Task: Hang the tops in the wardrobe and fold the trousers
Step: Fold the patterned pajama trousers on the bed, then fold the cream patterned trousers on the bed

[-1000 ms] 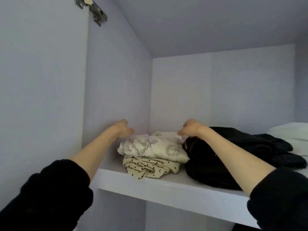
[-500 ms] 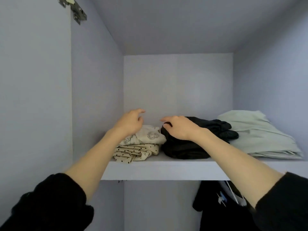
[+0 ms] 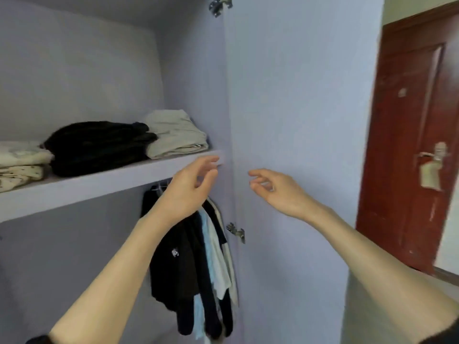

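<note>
Left hand (image 3: 188, 192): fingers loose, holding nothing, before the shelf (image 3: 104, 182) edge; right hand (image 3: 275, 192): fingers loosely curled, empty, near the open wardrobe door (image 3: 298, 120). Folded trousers on shelf: cream patterned stack (image 3: 19, 162), black pile (image 3: 99, 145), pale pile (image 3: 176, 135); tops (image 3: 196, 256) hung beneath. Step judged: stowing apparently done; next likely calls for gripping the door's edge to close it. Room: red door (image 3: 409, 145) at right.

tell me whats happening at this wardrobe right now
A person stands at an open wardrobe with both hands raised and holding nothing. The left hand is near the shelf edge, the right hand in front of the open door. Folded clothes sit in piles on the shelf, and tops hang below it.
</note>
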{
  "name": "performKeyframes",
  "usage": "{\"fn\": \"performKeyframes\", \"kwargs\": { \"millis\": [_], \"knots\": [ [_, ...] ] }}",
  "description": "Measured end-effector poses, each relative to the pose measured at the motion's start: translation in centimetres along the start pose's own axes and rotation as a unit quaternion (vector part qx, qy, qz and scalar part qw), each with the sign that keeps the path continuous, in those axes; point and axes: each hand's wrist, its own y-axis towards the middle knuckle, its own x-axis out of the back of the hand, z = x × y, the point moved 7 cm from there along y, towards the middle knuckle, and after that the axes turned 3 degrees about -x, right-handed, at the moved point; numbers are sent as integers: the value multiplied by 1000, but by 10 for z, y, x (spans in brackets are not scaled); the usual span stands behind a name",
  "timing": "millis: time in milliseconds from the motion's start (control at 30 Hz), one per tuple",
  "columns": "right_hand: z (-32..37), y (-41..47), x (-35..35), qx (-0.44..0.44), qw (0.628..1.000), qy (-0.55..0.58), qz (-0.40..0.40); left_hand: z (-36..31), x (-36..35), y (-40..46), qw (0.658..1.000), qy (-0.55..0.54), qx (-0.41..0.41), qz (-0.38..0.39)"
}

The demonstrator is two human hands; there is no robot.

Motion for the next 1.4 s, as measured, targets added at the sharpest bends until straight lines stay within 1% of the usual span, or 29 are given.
{"fn": "performKeyframes", "kwargs": {
  "millis": [33,100,133,200,267,300,367,467,533,600,667,767,867,967,1067,1167,1233,1333,1400],
  "knots": [
    [-20,-21,14,-28,1000,13,-7,-14,-21,-5,1000,-23,-14,10],
    [-74,-90,61,-93,995,20,-26,-65,-88,-14,994,-90,-44,38],
    [-90,-113,73,-108,994,23,-26,-81,-107,-19,991,-112,-52,52],
    [-137,-185,124,-171,984,2,-46,-136,-181,-29,975,-184,-70,101],
    [-166,-228,157,-213,975,-14,-58,-172,-228,-38,961,-224,-77,140],
    [-185,-266,185,-252,964,-27,-79,-199,-268,-43,950,-248,-84,172],
    [-210,-310,218,-290,951,-38,-99,-233,-313,-52,935,-276,-86,207],
    [-247,-412,282,-374,912,-57,-155,-315,-399,-71,901,-299,-131,285],
    [-265,-484,319,-434,876,-69,-199,-373,-455,-89,870,-323,-157,339],
    [-274,-533,337,-475,850,-71,-214,-408,-490,-101,847,-347,-176,363],
    [-280,-592,355,-525,811,-68,-248,-456,-534,-123,805,-371,-210,412],
    [-285,-690,379,-597,734,-72,-316,-538,-604,-172,723,-382,-268,509],
    [-289,-751,390,-640,674,-79,-360,-587,-661,-212,663,-376,-302,573],
    [-302,-798,404,-675,610,-84,-406,-622,-728,-244,610,-355,-323,631],
    [-320,-831,410,-707,558,-83,-426,-644,-779,-263,573,-333,-335,670],
    [-343,-859,422,-741,512,-85,-426,-676,-831,-278,550,-317,-342,692],
    [-352,-874,430,-755,494,-98,-420,-694,-851,-292,544,-315,-351,694],
    [-377,-915,447,-779,457,-116,-413,-723,-889,-334,512,-300,-384,708],
    [-408,-952,454,-793,431,-132,-410,-740,-928,-369,504,-294,-400,706]
  ]
}}
